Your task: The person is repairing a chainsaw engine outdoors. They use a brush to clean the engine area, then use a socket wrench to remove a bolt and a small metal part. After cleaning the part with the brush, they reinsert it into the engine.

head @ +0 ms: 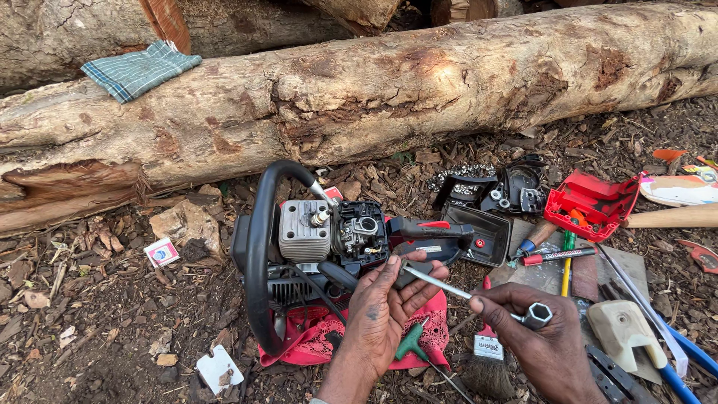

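A: Landmark is the chainsaw (329, 247), cover off, lying on a red cloth (314, 340) on the ground in front of the big log (374, 90). Hands?

B: Right hand (542, 337) is gripping a socket wrench (479, 298) by its hex end, thin shaft pointing back toward the chainsaw. Left hand (389, 310) is sitting at the chainsaw's near edge, fingers closing around the shaft's tip, probably steadying it so it's lining up with the engine.

A: Both clenched, then?

B: Right is clamping the wrench for sure. Left is curling on the tip, partly loose, looks like guiding more than gripping.

A: Other stuff?

B: Green T-handle tool (411, 344) is lying on the cloth just below the left hand, within reach. Right of the chainsaw: black cover (486, 236), loose chain (464, 176), red casing (591, 206), screwdrivers (553, 254), brush (486, 366). Looks like removed parts are being kept to one side. Checked cloth (138, 69) is resting on the log, well away.
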Demonstrator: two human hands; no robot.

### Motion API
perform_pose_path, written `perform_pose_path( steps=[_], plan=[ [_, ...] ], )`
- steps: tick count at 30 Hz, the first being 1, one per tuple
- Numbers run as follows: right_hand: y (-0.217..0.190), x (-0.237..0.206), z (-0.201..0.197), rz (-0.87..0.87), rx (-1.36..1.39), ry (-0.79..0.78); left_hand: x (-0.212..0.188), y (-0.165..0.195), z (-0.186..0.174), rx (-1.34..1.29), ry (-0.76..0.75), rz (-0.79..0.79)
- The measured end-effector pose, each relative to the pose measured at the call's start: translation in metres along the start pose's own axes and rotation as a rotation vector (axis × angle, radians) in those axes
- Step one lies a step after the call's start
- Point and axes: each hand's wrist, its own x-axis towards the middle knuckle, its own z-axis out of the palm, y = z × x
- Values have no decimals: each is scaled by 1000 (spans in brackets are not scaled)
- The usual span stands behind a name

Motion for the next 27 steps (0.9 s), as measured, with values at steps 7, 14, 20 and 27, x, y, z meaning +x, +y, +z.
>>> perform_pose_path(
  steps=[7, 14, 20, 27],
  plan=[
    [-4, -1, 9, 158, 193, 47, 0, -1, 2, 40, 25, 20],
    [-1, 0, 10, 192, 257, 2, 4, -2, 1, 25, 61, 35],
    [2, -4, 16, 109, 122, -75, 1, -3, 4, -50, 58, 53],
    [2, -3, 14, 143, 285, 49, 2, 1, 3, -140, 46, 95]
  ],
)
